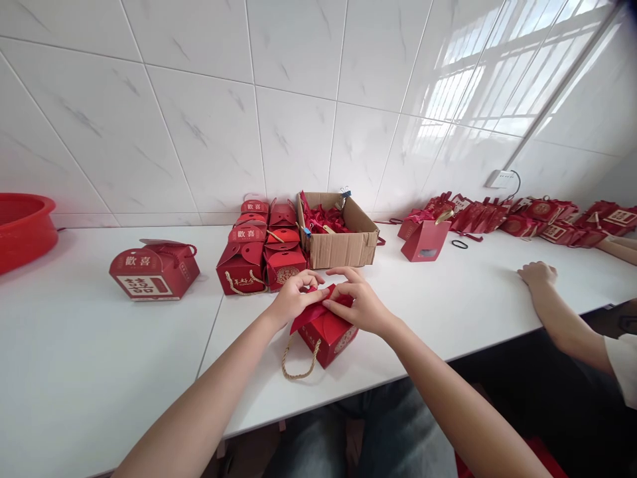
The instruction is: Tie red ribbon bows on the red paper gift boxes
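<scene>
A small red gift box with gold print stands near the table's front edge, its rope handle hanging loose on the near left side. Across its top lies a dark red ribbon. My left hand pinches the ribbon from the left, thumb and fingers together. From the right, my right hand closes its thumb and fingers on the ribbon too. Both hands meet above the box lid, and the fingers partly hide the ribbon's middle, so I cannot make out whether it is knotted.
Several finished-looking red boxes stand in rows behind. A cardboard box holds red ribbons. One red box sits left, near a red basin. Rightward are a red bag-shaped box, more boxes and another person's hand.
</scene>
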The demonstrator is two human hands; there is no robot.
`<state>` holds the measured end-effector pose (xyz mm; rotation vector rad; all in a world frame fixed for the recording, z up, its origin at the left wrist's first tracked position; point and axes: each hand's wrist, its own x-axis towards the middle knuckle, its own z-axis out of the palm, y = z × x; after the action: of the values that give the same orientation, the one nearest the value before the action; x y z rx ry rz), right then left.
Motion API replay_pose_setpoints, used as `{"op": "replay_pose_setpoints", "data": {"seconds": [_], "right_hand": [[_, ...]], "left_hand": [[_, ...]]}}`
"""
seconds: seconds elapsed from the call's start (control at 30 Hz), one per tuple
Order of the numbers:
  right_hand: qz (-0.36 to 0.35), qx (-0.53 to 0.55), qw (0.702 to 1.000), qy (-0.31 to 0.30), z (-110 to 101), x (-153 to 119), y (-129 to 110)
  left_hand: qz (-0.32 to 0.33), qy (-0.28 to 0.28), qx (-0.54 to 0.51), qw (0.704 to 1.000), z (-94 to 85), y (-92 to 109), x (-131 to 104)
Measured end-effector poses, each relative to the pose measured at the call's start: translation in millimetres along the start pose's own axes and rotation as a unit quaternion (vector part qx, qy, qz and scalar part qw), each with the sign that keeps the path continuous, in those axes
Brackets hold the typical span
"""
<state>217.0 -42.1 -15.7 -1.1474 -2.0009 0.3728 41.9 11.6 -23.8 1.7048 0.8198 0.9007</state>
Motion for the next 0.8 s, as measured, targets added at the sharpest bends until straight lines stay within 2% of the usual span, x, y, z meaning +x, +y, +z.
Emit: {"op": "replay_pose_setpoints", "data": {"seconds": [0.23,0.47,0.57,0.7,0.8], "right_hand": [[0.002,0.036,0.999,0.005,1.9,-0.1,-2.6],[0.031,0.03,0.999,0.001,1.4,-0.2,-7.6],[0.049,0.045,0.998,0.014,-2.4,-1.8,-5.7],[0.128,0.104,0.984,0.066,-15.2,-11.6,5.2],[0.217,0.124,0.967,0.048,-26.3,-24.1,12.3]], "left_hand": [[-0.008,-0.004,-0.046,0.999,-3.0,-2.0,2.6],[0.0,0.005,-0.037,0.999,-1.7,-1.1,2.3],[-0.002,-0.021,-0.058,0.998,-2.6,1.4,-0.1],[-0.034,-0.075,-0.074,0.994,-6.3,7.1,-2.6],[-0.034,-0.079,-0.056,0.995,-9.9,11.2,-2.7]]}}
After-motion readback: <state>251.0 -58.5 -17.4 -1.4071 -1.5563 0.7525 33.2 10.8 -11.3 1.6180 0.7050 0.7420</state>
